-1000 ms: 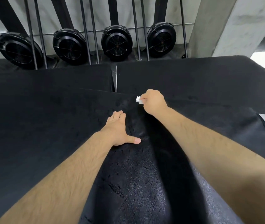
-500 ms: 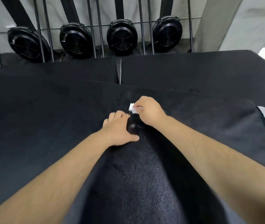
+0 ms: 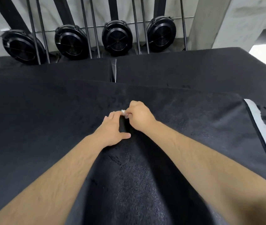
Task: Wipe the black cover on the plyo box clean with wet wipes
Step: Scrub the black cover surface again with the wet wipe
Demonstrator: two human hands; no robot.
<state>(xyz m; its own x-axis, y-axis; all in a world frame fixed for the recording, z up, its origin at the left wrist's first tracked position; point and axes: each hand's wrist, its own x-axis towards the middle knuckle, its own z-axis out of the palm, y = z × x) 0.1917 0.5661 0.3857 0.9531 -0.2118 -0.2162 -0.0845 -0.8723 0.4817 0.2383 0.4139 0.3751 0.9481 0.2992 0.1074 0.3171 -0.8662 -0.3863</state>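
Now right hand (image 3: 139,116) fingers curl, pinching the wet wipe (image 3: 123,113); left hand (image 3: 112,129) fingers lie straight on the black cover (image 3: 47,127).

Single head-worn wide-angle view, facing forward and steeply down over the person's own arms.

The camera sits close above the black cover (image 3: 47,127), which fills the frame from 3 through 6 to 9 o'clock. The forearms enter at 5 and 7 o'clock and meet just above centre, the left hand (image 3: 112,129) flat and the right hand (image 3: 140,118) pinching a small wet wipe (image 3: 123,113). Round black housings (image 3: 117,38) line 12 o'clock, with a pale pillar (image 3: 210,21) at 1 o'clock.
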